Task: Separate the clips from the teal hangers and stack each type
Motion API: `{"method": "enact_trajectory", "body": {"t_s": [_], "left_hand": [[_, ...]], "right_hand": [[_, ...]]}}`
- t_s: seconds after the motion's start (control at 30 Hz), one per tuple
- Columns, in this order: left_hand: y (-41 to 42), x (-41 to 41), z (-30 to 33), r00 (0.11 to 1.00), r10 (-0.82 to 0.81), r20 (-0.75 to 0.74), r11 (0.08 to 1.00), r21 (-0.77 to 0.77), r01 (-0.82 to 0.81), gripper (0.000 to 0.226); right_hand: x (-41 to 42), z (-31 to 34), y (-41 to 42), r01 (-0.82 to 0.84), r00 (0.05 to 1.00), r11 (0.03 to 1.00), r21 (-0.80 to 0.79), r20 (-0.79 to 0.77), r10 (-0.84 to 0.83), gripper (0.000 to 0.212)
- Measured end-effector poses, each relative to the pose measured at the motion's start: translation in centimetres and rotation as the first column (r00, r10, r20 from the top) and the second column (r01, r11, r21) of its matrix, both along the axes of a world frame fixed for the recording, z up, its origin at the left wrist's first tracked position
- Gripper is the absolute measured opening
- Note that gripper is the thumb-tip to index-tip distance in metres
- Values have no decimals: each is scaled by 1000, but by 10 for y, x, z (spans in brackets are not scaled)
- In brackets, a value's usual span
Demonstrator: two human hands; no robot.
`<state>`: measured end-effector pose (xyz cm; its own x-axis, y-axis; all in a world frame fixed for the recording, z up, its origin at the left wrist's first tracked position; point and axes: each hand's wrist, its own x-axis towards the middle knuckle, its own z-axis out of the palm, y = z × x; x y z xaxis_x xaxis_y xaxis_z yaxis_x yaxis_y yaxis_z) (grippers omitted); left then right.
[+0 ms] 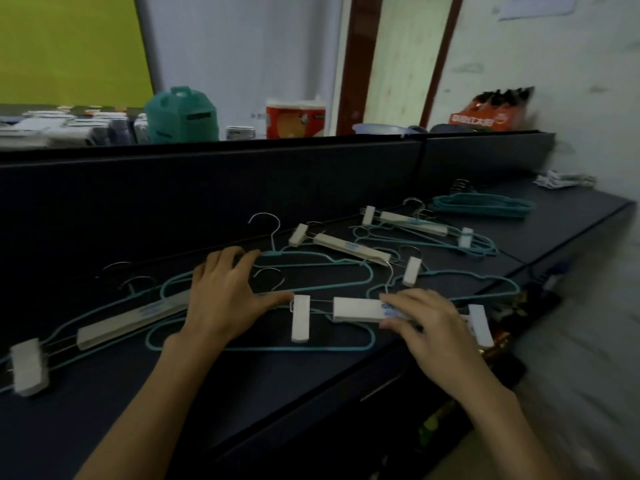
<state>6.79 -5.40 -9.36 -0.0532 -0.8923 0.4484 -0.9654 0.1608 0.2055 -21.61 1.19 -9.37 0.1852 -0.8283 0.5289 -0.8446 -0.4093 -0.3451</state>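
Several teal wire hangers lie scattered on the dark desk (242, 393), each with a white clip hanger laid on it. My left hand (225, 296) rests flat, fingers spread, on a teal hanger (311, 258), its thumb reaching toward a white clip (300, 318). My right hand (426, 323) lies over the white bar (356, 309) of the nearest clip hanger, fingers lightly curled on it. Another clip hanger (114, 327) lies at the left, one more (343, 245) behind the hands and one (412, 221) farther right. A stack of bare teal hangers (485, 204) sits at the far right.
A dark partition (207, 188) runs along the back of the desk. Behind it stand a teal jug (181, 114) and a red-and-white pack (294, 119). The desk's front edge drops off at the right toward the floor (588, 341). Crumpled white wrapping (561, 180) lies in the far corner.
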Motion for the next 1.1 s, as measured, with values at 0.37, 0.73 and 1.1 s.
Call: {"method": "enact_trajectory", "body": {"t_s": [0.37, 0.73, 1.1], "left_hand": [[27, -102, 14, 998, -62, -22, 997, -57, 60, 113], [52, -269, 0, 988, -154, -30, 988, -9, 153, 105], [16, -381, 2, 961, -275, 4, 960, 46, 274, 111]], "right_hand": [[-98, 5, 39, 71, 997, 988, -137, 36, -67, 37], [-270, 3, 76, 142, 990, 977, -159, 41, -137, 39], [-371, -18, 69, 271, 959, 956, -109, 113, -259, 39]]}}
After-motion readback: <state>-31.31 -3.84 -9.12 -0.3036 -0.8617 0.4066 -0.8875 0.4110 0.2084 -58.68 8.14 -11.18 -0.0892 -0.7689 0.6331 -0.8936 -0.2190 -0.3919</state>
